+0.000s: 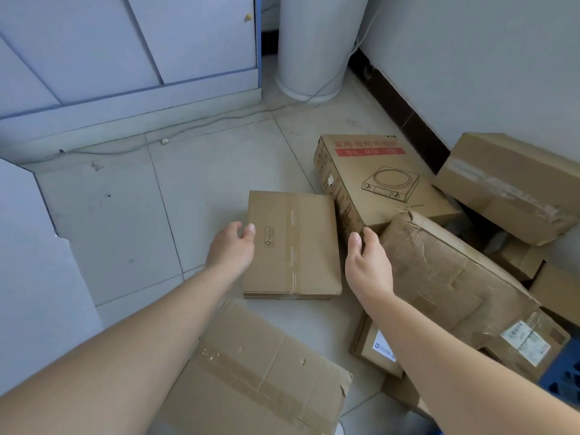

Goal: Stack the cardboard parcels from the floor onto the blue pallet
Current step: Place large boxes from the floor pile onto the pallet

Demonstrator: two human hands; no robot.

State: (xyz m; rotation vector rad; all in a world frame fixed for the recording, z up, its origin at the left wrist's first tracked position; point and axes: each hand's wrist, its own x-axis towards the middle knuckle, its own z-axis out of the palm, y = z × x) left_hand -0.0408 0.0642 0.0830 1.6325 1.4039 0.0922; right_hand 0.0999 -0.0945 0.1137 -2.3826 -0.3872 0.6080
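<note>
Forearms (110, 356) extended toward the CHANDO parcel (292, 243), flat on the floor (125, 215). Left hand (233, 246), fingers relaxed, touched its left edge; right hand (368, 262) hovered empty just right of it. Blue pallet (561, 384) sat further right. Recommended: firm, level grip on both side edges.

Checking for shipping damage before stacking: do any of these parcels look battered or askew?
The large parcel right of the right hand is crumpled, its top corner torn. The flat parcel nearest the camera has a ragged right edge.
</note>
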